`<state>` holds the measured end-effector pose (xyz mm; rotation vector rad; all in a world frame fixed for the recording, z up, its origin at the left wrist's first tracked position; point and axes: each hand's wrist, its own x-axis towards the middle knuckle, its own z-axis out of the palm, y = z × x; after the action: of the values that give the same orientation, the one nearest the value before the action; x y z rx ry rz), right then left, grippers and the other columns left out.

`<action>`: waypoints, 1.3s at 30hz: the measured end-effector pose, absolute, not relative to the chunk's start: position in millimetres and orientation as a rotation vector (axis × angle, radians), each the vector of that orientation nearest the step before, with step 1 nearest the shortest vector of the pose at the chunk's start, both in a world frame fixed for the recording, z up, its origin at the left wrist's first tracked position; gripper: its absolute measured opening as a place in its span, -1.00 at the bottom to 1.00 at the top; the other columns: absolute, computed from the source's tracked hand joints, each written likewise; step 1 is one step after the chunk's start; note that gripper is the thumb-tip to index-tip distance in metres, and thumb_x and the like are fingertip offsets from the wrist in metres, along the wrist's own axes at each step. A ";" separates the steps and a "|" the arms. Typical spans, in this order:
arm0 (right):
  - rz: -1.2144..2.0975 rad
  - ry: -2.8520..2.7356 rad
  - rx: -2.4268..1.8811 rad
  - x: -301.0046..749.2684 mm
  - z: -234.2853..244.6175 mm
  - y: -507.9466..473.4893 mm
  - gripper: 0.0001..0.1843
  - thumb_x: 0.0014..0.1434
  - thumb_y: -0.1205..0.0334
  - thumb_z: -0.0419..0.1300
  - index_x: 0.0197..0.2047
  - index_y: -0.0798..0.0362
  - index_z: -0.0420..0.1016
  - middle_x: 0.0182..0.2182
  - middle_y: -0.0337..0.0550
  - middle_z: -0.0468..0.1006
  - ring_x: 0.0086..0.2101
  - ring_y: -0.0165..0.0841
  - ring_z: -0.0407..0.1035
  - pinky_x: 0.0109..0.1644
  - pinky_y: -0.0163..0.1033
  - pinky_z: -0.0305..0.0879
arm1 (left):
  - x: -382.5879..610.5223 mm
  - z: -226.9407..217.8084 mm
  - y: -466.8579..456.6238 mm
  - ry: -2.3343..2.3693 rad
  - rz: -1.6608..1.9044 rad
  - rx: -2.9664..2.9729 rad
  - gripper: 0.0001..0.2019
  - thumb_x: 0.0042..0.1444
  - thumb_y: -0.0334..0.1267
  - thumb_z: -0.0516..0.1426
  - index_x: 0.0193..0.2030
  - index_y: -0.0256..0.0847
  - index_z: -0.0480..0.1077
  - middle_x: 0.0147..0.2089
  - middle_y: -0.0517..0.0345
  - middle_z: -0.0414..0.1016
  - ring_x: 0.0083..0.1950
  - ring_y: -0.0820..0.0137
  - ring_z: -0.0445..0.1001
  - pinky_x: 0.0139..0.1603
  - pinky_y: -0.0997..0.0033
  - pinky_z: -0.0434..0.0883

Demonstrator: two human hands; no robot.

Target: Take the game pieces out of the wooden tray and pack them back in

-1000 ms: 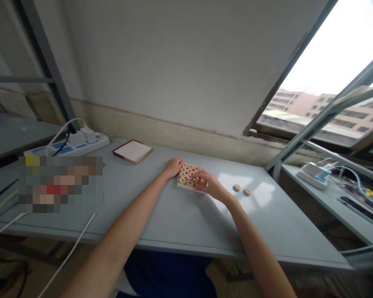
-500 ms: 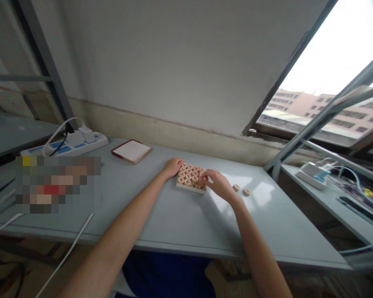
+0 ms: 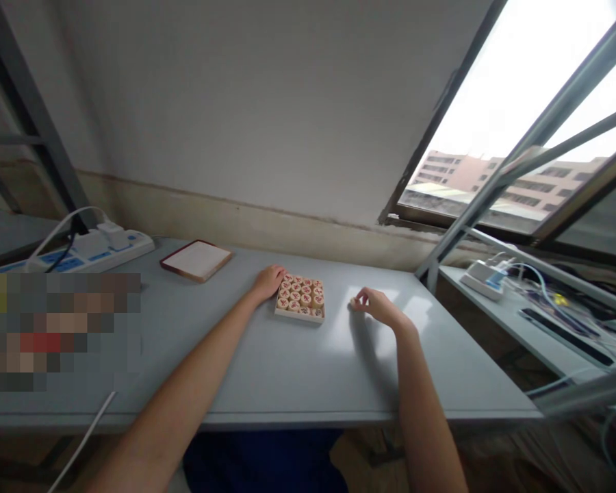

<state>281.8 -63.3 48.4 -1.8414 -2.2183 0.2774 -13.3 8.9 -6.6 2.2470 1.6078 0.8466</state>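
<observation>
An open box (image 3: pixel 300 316) of round wooden xiangqi pieces (image 3: pixel 306 299) with red and dark characters lies on the grey desk. My left hand (image 3: pixel 270 281) holds the box at its far left corner; the fingertips are partly hidden. To the right of the box, my right hand (image 3: pixel 378 305) pinches a single xiangqi piece (image 3: pixel 354 302) between thumb and fingers, at or just above the desk surface. The second loose piece seen before does not show now. Back left on the desk is the box lid (image 3: pixel 198 260), white inside with a dark red rim.
A white power strip (image 3: pixel 100 252) with plugs and cables runs along the desk's back left. A blurred-out patch (image 3: pixel 56 329) covers the left side. On a lower surface at right sit another power strip (image 3: pixel 485 279), cables and a dark flat object (image 3: pixel 565 334). A metal frame post (image 3: pixel 431 270) stands behind.
My right hand has moved from above the box rightward to a loose piece and now pinches it. My left hand stays at the box corner. The view has shifted slightly right.
</observation>
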 end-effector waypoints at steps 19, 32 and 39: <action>0.372 -2.306 -1.167 206.8 48.0 -76.4 -0.78 0.05 0.08 0.13 -0.39 0.06 0.43 -0.47 -0.24 0.39 -0.43 -0.45 0.21 -0.34 -0.35 0.11 | -14.2 -10.3 10.8 1.572 0.885 2.256 -0.69 0.14 -0.27 -0.16 -0.30 -0.26 0.39 -0.22 0.02 0.43 -0.18 0.39 0.34 -0.15 0.46 0.24; -0.298 -2.051 -1.858 257.2 47.7 -78.3 -0.78 0.11 0.15 0.03 -0.28 0.03 0.44 -0.27 -0.04 0.42 -0.19 -0.24 0.25 -0.16 -0.15 0.10 | -13.1 -5.4 6.5 1.544 0.899 2.216 -0.71 0.13 -0.27 -0.14 -0.34 -0.26 0.38 -0.23 0.04 0.43 -0.19 0.41 0.35 -0.15 0.47 0.25; -0.270 -1.376 -2.705 309.6 37.4 -82.4 -0.71 0.03 0.27 0.09 -0.18 0.25 0.39 -0.23 0.25 0.40 -0.17 -0.06 0.30 -0.15 0.02 0.10 | -13.8 -11.8 14.0 1.570 0.875 2.231 -0.70 0.13 -0.26 -0.14 -0.31 -0.25 0.39 -0.18 0.02 0.44 -0.14 0.39 0.35 -0.12 0.47 0.24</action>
<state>309.6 -82.4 37.4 -2.7046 -1.3758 -0.2696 -13.8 14.0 -11.8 2.2305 1.5703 0.8750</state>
